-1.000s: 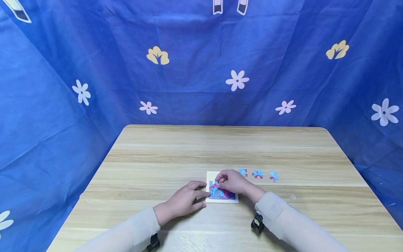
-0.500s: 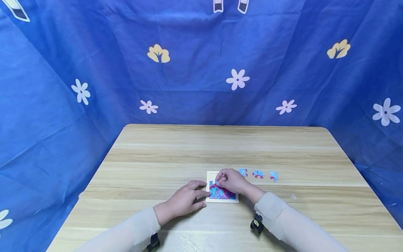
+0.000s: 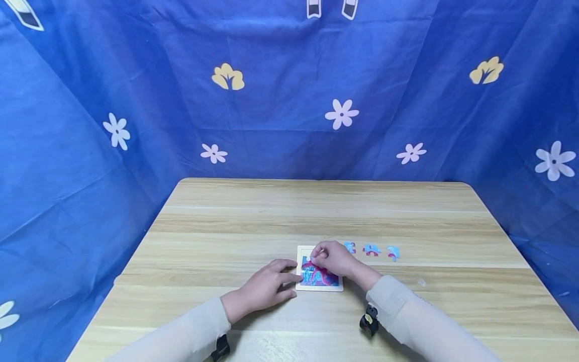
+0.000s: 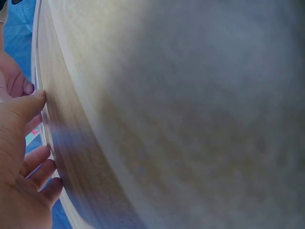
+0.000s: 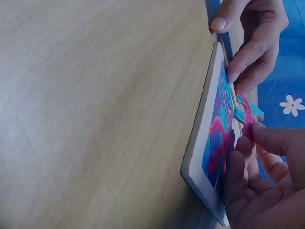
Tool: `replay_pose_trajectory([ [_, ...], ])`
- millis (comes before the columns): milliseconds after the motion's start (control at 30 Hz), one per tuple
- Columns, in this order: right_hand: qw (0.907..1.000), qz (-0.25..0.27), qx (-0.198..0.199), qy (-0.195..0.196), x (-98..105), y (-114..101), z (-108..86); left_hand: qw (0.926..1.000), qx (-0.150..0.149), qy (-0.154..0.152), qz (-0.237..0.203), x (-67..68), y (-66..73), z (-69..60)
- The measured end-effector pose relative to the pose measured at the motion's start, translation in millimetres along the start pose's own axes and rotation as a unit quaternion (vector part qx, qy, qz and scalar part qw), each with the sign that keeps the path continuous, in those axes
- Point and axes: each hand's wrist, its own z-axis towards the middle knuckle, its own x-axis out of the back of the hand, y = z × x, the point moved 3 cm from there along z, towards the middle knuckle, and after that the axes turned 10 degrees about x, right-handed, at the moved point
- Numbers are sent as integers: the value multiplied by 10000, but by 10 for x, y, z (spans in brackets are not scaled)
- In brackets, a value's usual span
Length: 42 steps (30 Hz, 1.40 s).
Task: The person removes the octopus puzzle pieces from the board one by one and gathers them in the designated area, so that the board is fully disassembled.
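Over the last second the right hand [image 3: 335, 259] is barely shifting, so the fitting seems unfinished. Its fingers are pinching a tilted, pink-and-turquoise jigsaw piece [image 5: 249, 114] above the partly filled puzzle tray [image 3: 318, 289] on the bench [image 3: 316, 216]; the left hand [image 3: 267, 284] is touching the tray's left edge with spread fingers.

- Right hand [image 3: 334, 257]: fingertips shifted very slightly right and far over the tray [image 3: 318, 288] compared with both earlier head views.
- Pinched puzzle piece [image 5: 248, 116]: moved along with the fingertips; exact turn too small to read.
- Picture [image 3: 318, 277] in tray: more pink visible just near of those fingertips, where blue showed previously.
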Motion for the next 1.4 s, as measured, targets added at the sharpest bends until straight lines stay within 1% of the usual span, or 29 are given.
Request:
replay_pose_trajectory([
  [167, 9996, 258, -113, 62, 41, -1, 0, 9999, -72, 75, -16, 7, 0, 3],
  [300, 9990, 392, -202, 38, 96, 3, 8, 9999, -91, 94, -18, 10, -6, 5],
  [600, 9992, 340, -187, 18, 277, 58, -22, 10000, -37, 44, 3, 8, -20, 11],
  [867, 9974, 620, -378, 27, 430, 165, -134, 10000, 17, -3, 60, 7, -20, 12],
  [1067, 9969, 588, -519, 114, 518, 228, -221, 9999, 71, -42, 60, 5, -25, 10],
  [1233, 9975, 532, -453, 79, 576, 295, -284, 9999, 71, -38, 63, 2, -29, 13],
  [1400, 9979, 482, -429, -36, 633, 323, -345, 10000, 50, -17, 73, -5, -30, 20],
])
